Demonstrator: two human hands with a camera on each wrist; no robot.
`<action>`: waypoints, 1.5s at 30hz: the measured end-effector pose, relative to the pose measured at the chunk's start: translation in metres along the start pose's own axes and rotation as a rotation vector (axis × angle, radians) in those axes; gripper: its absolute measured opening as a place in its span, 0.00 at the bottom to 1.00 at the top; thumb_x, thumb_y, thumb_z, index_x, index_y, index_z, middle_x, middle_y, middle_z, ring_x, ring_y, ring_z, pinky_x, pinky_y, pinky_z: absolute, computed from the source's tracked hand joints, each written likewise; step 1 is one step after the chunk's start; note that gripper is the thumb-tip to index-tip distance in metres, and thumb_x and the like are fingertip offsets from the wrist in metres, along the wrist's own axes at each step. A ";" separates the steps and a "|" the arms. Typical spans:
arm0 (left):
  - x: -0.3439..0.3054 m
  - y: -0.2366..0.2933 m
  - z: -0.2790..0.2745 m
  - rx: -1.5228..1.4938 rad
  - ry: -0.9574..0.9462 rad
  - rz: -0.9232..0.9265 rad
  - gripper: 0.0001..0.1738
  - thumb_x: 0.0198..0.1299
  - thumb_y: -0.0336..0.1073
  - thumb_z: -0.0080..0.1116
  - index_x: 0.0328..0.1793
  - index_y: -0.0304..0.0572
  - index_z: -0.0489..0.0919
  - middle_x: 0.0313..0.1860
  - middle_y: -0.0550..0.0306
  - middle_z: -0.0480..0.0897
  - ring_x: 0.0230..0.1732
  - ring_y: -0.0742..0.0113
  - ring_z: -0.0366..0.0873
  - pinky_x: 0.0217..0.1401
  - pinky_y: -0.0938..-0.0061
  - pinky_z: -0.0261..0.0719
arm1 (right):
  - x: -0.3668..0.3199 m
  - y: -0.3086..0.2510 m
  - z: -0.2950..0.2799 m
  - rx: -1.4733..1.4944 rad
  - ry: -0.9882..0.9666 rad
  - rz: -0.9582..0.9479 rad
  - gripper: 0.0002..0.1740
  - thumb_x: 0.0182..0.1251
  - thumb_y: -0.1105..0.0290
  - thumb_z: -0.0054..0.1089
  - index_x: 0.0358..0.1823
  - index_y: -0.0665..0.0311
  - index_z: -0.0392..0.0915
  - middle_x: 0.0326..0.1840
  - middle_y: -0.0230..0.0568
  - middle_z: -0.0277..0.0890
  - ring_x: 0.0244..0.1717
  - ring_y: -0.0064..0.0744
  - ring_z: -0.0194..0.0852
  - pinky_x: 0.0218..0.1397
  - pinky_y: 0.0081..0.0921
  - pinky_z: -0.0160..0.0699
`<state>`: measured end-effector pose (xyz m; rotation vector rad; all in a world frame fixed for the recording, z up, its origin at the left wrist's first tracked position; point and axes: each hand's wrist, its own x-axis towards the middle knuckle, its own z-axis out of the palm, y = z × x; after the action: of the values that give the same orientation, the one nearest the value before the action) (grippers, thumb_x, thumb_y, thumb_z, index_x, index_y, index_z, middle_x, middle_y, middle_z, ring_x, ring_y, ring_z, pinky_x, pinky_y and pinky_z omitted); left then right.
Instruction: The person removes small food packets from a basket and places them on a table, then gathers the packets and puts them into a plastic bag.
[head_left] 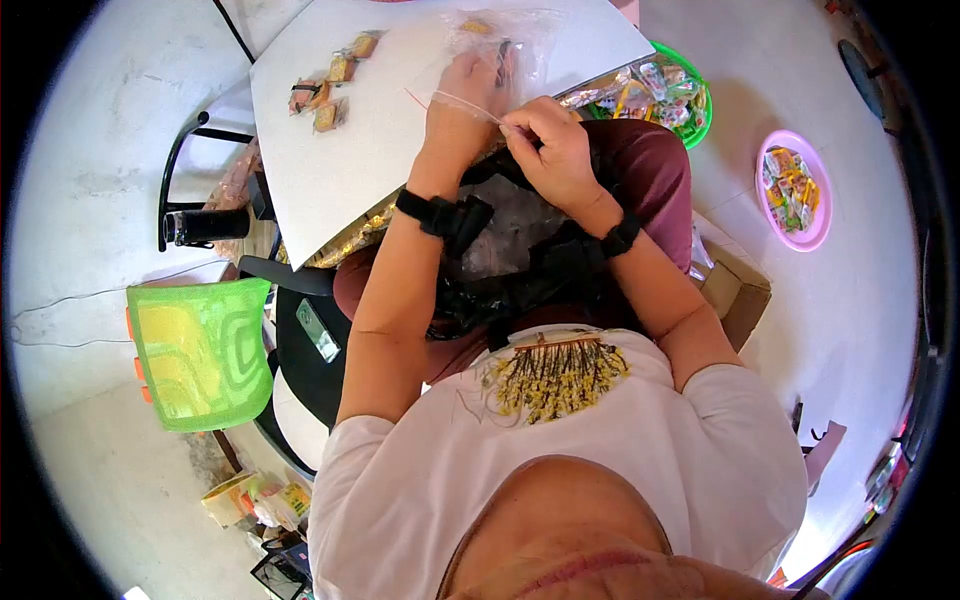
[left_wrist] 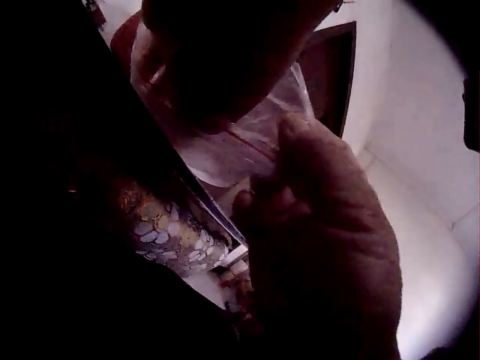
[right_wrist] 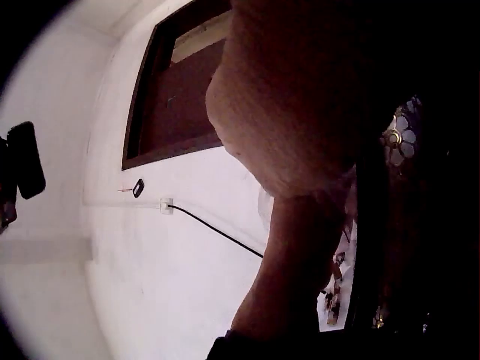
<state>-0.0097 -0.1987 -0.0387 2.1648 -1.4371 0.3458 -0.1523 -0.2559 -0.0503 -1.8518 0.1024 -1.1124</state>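
Observation:
In the head view, my left hand (head_left: 465, 105) reaches over the table edge and grips a clear plastic bag (head_left: 530, 40). Small wrapped snack packets (head_left: 476, 26) show through its film. A thin pale strand (head_left: 465, 102) crosses the left hand, and a short reddish end sticks out beyond it. My right hand (head_left: 553, 150) pinches this strand between thumb and forefinger, close beside the left hand. The left wrist view shows the strand stretched taut and reddish from the right fingertips (left_wrist: 292, 131) towards the dark left hand. The left fingertips are hidden.
Several wrapped packets (head_left: 341, 68) lie on the white table (head_left: 350, 140). A green basket (head_left: 700, 125) and a pink basin (head_left: 823, 215) hold colourful sachets at the right. A green-backed chair (head_left: 200, 350) stands left, with a phone (head_left: 318, 330) on a black seat. An open cardboard box (head_left: 735, 300) is beside the right leg.

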 end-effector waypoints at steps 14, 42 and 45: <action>0.044 -0.003 0.010 0.629 -0.116 0.181 0.12 0.61 0.41 0.50 0.44 0.44 0.77 0.41 0.51 0.80 0.22 0.56 0.82 0.20 0.61 0.80 | -0.002 -0.006 -0.002 0.017 0.008 -0.011 0.05 0.53 0.80 0.60 0.31 0.64 0.75 0.28 0.42 0.72 0.29 0.44 0.73 0.32 0.31 0.72; -0.066 -0.127 -0.125 0.342 0.290 -0.375 0.17 0.58 0.45 0.59 0.37 0.36 0.81 0.33 0.43 0.82 0.35 0.48 0.80 0.38 0.60 0.76 | -0.005 -0.025 0.044 0.101 -0.136 0.128 0.03 0.58 0.79 0.61 0.32 0.65 0.76 0.27 0.36 0.69 0.24 0.24 0.67 0.29 0.19 0.69; -0.063 -0.161 -0.116 0.416 0.070 -0.570 0.26 0.54 0.53 0.60 0.44 0.35 0.81 0.37 0.40 0.83 0.42 0.44 0.81 0.45 0.56 0.77 | -0.006 -0.026 0.043 0.085 -0.155 0.096 0.03 0.57 0.80 0.60 0.31 0.66 0.76 0.27 0.36 0.68 0.24 0.24 0.67 0.29 0.19 0.68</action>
<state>0.1198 -0.0368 -0.0167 2.7394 -0.6944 0.5311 -0.1339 -0.2093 -0.0413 -1.8308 0.0529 -0.8906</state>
